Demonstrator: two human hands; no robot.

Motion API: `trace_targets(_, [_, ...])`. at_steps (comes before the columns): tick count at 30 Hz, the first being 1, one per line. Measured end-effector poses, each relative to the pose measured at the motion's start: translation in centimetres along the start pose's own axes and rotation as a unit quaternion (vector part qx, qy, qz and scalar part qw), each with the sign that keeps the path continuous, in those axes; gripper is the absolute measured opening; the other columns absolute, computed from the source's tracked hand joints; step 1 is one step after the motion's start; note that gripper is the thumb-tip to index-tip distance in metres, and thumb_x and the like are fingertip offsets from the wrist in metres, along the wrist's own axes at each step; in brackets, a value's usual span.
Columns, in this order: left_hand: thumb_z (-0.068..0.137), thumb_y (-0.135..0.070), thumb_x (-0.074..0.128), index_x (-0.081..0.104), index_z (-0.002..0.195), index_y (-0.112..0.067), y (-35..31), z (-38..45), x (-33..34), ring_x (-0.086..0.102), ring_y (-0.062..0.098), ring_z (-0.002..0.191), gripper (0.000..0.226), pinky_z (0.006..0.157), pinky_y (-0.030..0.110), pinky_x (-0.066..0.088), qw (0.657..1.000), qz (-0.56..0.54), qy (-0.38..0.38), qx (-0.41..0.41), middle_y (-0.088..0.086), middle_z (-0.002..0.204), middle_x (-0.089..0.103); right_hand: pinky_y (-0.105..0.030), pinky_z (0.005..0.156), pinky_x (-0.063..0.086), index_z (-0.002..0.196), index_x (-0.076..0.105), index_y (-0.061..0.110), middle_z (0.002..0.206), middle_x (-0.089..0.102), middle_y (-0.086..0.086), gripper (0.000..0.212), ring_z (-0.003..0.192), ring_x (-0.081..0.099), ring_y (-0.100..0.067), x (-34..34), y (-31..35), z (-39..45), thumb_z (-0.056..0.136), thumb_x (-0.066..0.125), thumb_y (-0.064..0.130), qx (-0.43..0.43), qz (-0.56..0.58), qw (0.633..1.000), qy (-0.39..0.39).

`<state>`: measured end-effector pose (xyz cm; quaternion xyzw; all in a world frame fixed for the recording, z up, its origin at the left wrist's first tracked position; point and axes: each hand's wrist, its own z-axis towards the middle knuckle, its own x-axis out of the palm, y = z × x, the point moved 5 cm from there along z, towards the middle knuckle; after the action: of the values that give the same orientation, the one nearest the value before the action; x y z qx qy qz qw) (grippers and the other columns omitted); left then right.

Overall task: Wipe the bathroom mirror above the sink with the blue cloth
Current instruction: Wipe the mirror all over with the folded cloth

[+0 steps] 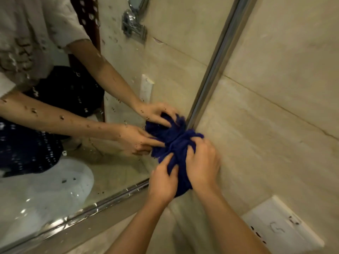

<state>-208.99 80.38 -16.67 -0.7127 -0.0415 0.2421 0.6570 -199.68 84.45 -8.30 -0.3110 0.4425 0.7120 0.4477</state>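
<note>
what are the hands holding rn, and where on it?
Both hands, left hand and right hand, grip the bunched blue cloth at its near end.

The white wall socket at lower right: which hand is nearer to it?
Right. The right hand grips the blue cloth up and left of the wall socket; the left hand grips the cloth's other side, farther left toward the mirror.

Both bare forearms are extended forward and upward, close together. The left hand and right hand are held side by side, fingers curled in a grip.
</note>
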Motion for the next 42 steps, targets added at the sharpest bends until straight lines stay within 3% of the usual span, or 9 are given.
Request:
trace_targets(5, [0.101, -0.027, 0.050, 0.042, 0.147, -0.024, -9.1, 1.8, 0.0, 0.046, 0.016, 0.131, 0.047, 0.100, 0.018, 0.033, 0.989, -0.038, -0.060, 0.131, 0.001, 0.144, 0.053, -0.026, 0.088, 0.030, 0.125, 0.061, 0.019, 0.123, 0.063, -0.004, 0.032, 0.111, 0.057, -0.025, -8.4, 3.2, 5.3, 0.095, 0.054, 0.022, -0.055, 0.036, 0.987, -0.148])
trace_targets(8, [0.101, -0.031, 0.046, 0.041, 0.147, -0.028, -8.8, 2.4, 0.5, 0.053, 0.021, 0.122, 0.046, 0.094, 0.029, 0.039, 0.985, 0.003, -0.104, 0.139, 0.001, 0.139, 0.058, -0.028, 0.086, 0.028, 0.120, 0.063, 0.016, 0.115, 0.065, -0.006, 0.028, 0.106, 0.059, -0.026, -7.6, 3.4, 5.9, 0.093, 0.056, 0.022, -0.071, 0.022, 0.982, -0.172])
trace_targets(11, [0.101, -0.027, 0.051, 0.044, 0.145, -0.022, -7.4, 2.6, 1.2, 0.047, 0.011, 0.113, 0.045, 0.079, 0.019, 0.035, 0.977, 0.006, -0.130, 0.167, 0.000, 0.132, 0.063, -0.027, 0.074, 0.032, 0.104, 0.067, 0.007, 0.096, 0.068, -0.010, 0.021, 0.085, 0.064, -0.028, -5.8, 2.8, 5.1, 0.085, 0.064, 0.015, -0.106, 0.042, 0.963, -0.244])
trace_targets(14, [0.097, -0.019, 0.058, 0.049, 0.143, -0.016, -6.3, 2.7, 1.9, 0.052, 0.013, 0.107, 0.047, 0.078, 0.023, 0.042, 0.968, 0.002, -0.163, 0.192, 0.004, 0.123, 0.068, -0.027, 0.069, 0.031, 0.097, 0.068, 0.006, 0.091, 0.068, -0.010, 0.019, 0.079, 0.064, -0.028, -4.9, 2.4, 4.8, 0.080, 0.066, 0.013, -0.115, 0.052, 0.952, -0.278])
trace_targets(22, [0.097, -0.018, 0.059, 0.049, 0.143, -0.023, -0.1, 2.6, 3.9, 0.067, 0.012, 0.083, 0.047, 0.072, 0.035, 0.053, 0.977, -0.027, -0.151, 0.149, -0.001, 0.103, 0.074, -0.029, 0.064, 0.030, 0.093, 0.068, 0.005, 0.086, 0.067, -0.011, 0.014, 0.069, 0.063, -0.029, 0.3, 0.7, 2.2, 0.079, 0.069, 0.010, -0.112, 0.018, 0.960, -0.257])
trace_targets(30, [0.097, -0.032, 0.049, 0.051, 0.141, -0.028, 5.6, 2.3, 6.1, 0.065, 0.013, 0.081, 0.043, 0.071, 0.041, 0.053, 0.981, -0.044, -0.163, 0.092, -0.003, 0.095, 0.072, -0.021, 0.063, 0.025, 0.098, 0.069, 0.004, 0.092, 0.067, -0.012, 0.017, 0.074, 0.064, -0.026, 5.5, -1.7, -0.4, 0.082, 0.067, 0.011, -0.111, 0.035, 0.964, -0.239])
trace_targets(36, [0.099, -0.035, 0.049, 0.049, 0.138, -0.038, 8.1, 2.5, 7.0, 0.063, 0.017, 0.080, 0.039, 0.065, 0.038, 0.049, 0.987, 0.000, -0.145, 0.068, -0.005, 0.089, 0.070, -0.026, 0.068, 0.034, 0.098, 0.070, 0.004, 0.093, 0.068, -0.012, 0.016, 0.075, 0.065, -0.025, 7.8, -2.9, -1.4, 0.083, 0.068, 0.010, -0.125, 0.035, 0.958, -0.256])
trace_targets(40, [0.098, -0.037, 0.049, 0.048, 0.137, -0.041, 10.4, 1.7, 7.1, 0.062, 0.020, 0.102, 0.039, 0.075, 0.036, 0.049, 0.993, 0.077, -0.092, -0.008, -0.004, 0.111, 0.069, -0.027, 0.064, 0.034, 0.100, 0.068, 0.007, 0.093, 0.066, -0.011, 0.016, 0.074, 0.063, -0.027, 10.3, -4.0, -3.4, 0.085, 0.065, 0.010, -0.103, 0.036, 0.978, -0.177])
trace_targets(42, [0.096, -0.035, 0.049, 0.053, 0.130, -0.038, 12.8, 1.1, 7.4, 0.060, 0.028, 0.109, 0.034, 0.076, 0.033, 0.044, 0.988, 0.138, -0.033, -0.067, 0.002, 0.117, 0.067, -0.032, 0.071, 0.042, 0.109, 0.066, 0.011, 0.102, 0.066, -0.010, 0.020, 0.087, 0.064, -0.029, 12.3, -5.0, -4.5, 0.090, 0.059, 0.013, -0.062, -0.015, 0.997, -0.051])
